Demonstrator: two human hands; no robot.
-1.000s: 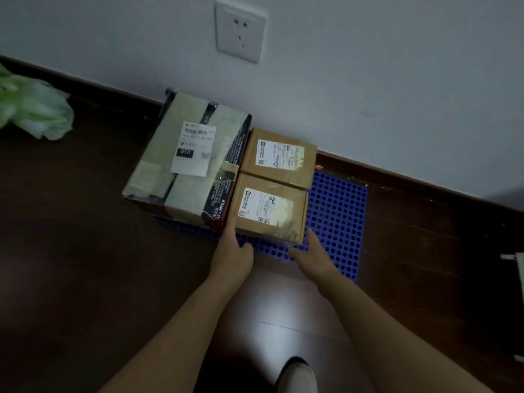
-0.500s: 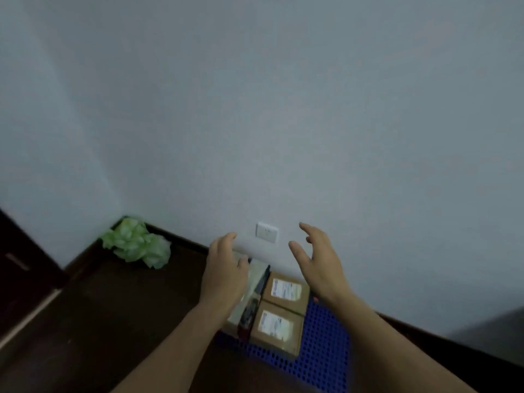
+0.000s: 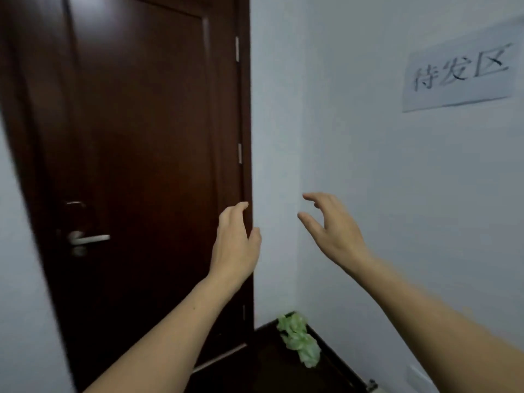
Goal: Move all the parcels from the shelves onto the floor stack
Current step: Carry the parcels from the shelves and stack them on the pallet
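Far to the left of the left grip there is a dark brown door (image 3: 141, 137), closed in its frame, and on it a metal handle (image 3: 88, 239) which points toward the grip. The picture is a little blurred here. The left grip (image 3: 235, 249), a bare hand, is raised in the air in front of the right edge of the door; its back faces the camera, the fingers are loosely bent and apart from the thumb, and it holds nothing. Just above it, on the door edge, a small hinge (image 3: 240, 153) shows. Between the two grips and well below them, a crumpled pale green thing (image 3: 300, 340) lies on the dark floor (image 3: 255, 367) in the corner against the wall; what it is I cannot tell. The right grip (image 3: 334, 234), also a bare hand, is raised near the left one and a little higher, in front of the white wall (image 3: 397, 180). Its fingers are spread and curved, the thumb is apart from them, and it holds nothing. Above the right grip and to its right, a sheet of paper (image 3: 459, 70) with three large dark characters is fixed to the wall. Neither grip holds a parcel, and where the parcels are this view does not show.
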